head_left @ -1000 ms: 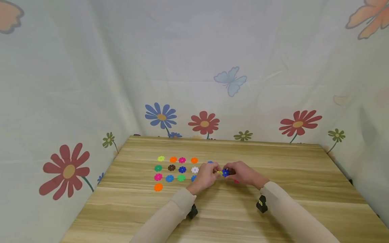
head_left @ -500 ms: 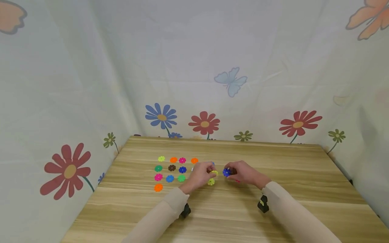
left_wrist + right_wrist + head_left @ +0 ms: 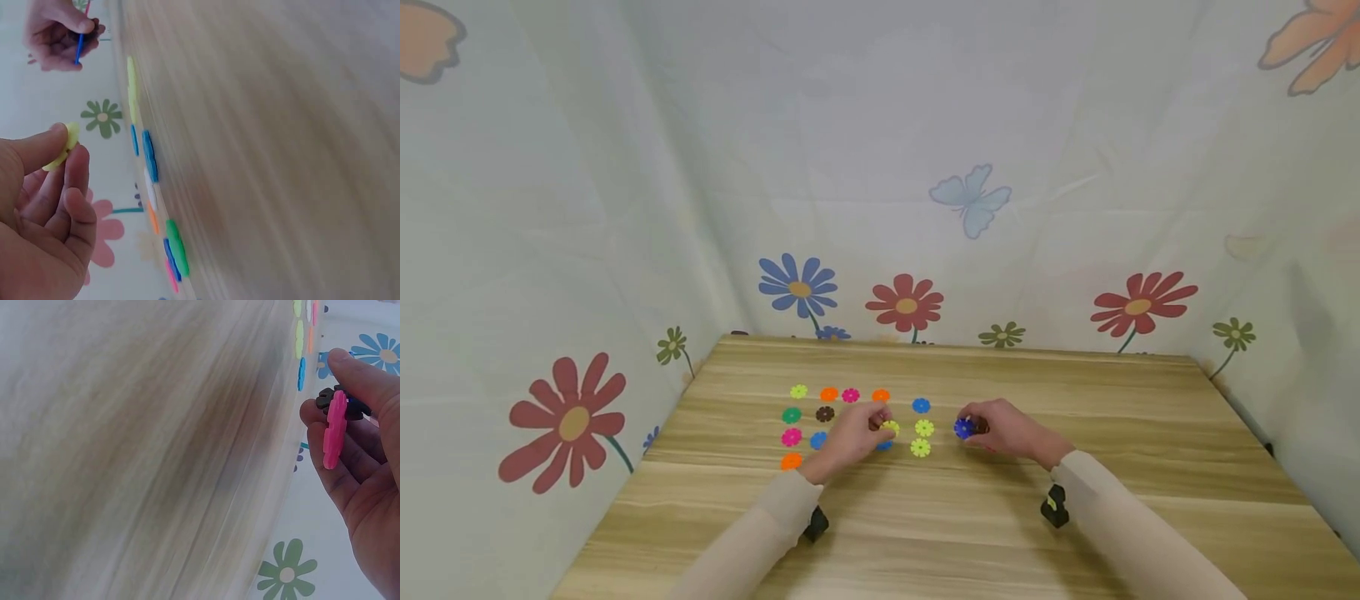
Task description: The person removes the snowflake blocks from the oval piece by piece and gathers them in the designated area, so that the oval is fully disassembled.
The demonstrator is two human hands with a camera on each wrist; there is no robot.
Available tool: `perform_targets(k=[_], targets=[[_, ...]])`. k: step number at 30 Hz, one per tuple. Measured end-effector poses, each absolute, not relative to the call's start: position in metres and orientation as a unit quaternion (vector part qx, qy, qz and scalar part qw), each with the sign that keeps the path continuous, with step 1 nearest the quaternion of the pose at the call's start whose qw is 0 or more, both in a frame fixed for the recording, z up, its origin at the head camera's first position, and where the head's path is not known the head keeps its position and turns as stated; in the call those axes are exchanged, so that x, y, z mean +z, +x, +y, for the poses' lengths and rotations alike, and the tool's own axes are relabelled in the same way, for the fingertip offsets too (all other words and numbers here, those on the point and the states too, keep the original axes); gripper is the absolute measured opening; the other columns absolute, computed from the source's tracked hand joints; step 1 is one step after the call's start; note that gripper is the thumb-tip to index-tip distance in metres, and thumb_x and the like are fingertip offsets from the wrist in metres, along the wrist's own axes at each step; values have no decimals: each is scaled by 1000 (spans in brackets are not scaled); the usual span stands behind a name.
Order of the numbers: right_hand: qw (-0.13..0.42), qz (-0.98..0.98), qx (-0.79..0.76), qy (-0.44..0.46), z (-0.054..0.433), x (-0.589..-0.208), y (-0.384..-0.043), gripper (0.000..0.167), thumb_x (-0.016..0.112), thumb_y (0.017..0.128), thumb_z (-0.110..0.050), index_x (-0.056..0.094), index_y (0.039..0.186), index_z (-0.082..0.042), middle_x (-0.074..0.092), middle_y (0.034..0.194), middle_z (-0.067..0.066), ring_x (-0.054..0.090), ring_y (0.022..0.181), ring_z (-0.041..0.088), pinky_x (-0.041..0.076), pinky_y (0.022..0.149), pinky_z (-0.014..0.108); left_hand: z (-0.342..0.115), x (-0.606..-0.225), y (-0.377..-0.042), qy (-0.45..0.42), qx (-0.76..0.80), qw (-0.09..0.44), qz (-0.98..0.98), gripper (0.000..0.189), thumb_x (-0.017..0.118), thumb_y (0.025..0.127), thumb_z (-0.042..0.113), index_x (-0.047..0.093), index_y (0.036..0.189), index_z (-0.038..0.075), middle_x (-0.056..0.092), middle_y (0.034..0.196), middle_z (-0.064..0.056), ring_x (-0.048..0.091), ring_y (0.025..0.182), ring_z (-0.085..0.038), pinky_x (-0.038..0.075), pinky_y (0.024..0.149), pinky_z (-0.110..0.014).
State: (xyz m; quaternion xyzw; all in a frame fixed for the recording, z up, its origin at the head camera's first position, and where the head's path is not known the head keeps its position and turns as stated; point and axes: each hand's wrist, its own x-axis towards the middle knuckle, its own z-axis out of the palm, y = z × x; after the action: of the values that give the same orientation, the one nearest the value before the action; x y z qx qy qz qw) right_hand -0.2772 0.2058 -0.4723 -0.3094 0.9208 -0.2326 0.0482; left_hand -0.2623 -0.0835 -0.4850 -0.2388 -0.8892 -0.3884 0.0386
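My left hand (image 3: pixel 850 437) pinches a yellow flower-shaped plastic disc (image 3: pixel 70 139) between thumb and fingers, held over the right part of the rows of discs. Off to the right, my right hand (image 3: pixel 1011 429) grips a small cluster of slotted discs: a blue disc (image 3: pixel 964 429), a dark brown or black disc (image 3: pixel 326 400) and a pink disc (image 3: pixel 335 431). The pink one stands at an angle across the dark one. Two yellow discs (image 3: pixel 921 448) and a light blue disc (image 3: pixel 921 406) lie flat on the table between the hands.
On the wooden table (image 3: pixel 962 533), several more discs lie in loose rows, among them an orange disc (image 3: pixel 791 462), a green disc (image 3: pixel 792 415) and a pink disc (image 3: pixel 851 395). My left hand covers some. A flower-printed cloth (image 3: pixel 1037 208) hangs behind and beside the table.
My left hand has drawn left, away from the right hand, with the yellow disc still pinched. Discs between the hands have come into view. My right hand has shifted slightly right with its cluster.
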Motion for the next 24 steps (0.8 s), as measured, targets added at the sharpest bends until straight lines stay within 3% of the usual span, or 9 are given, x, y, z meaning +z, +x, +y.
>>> perform_targets(k=[7,17,24], targets=[[52,922,-233,-304,206,-474,-278,33,73,85,-24,63,114,-13,60,91,-8,55,81,8,48,73,29,-109,-481,-264,-250,-394,17,-884,20,71,84,9,66,102,4,64,91,-3,57,80,-15,50,71,-30],[55,923,-233,-301,206,-475,-281,32,73,84,-24,63,113,-14,60,92,-8,54,81,9,48,74,29,-144,-471,-269,-166,-444,-42,-879,30,74,82,8,66,110,2,61,97,-7,57,86,-19,51,76,-33],[62,923,-237,-296,205,-473,-280,32,72,85,-23,63,114,-14,60,92,-8,53,81,9,48,75,30,-169,-471,-270,-201,-398,-77,-892,34,77,76,0,66,108,1,61,99,-4,58,88,-18,51,77,-32]])
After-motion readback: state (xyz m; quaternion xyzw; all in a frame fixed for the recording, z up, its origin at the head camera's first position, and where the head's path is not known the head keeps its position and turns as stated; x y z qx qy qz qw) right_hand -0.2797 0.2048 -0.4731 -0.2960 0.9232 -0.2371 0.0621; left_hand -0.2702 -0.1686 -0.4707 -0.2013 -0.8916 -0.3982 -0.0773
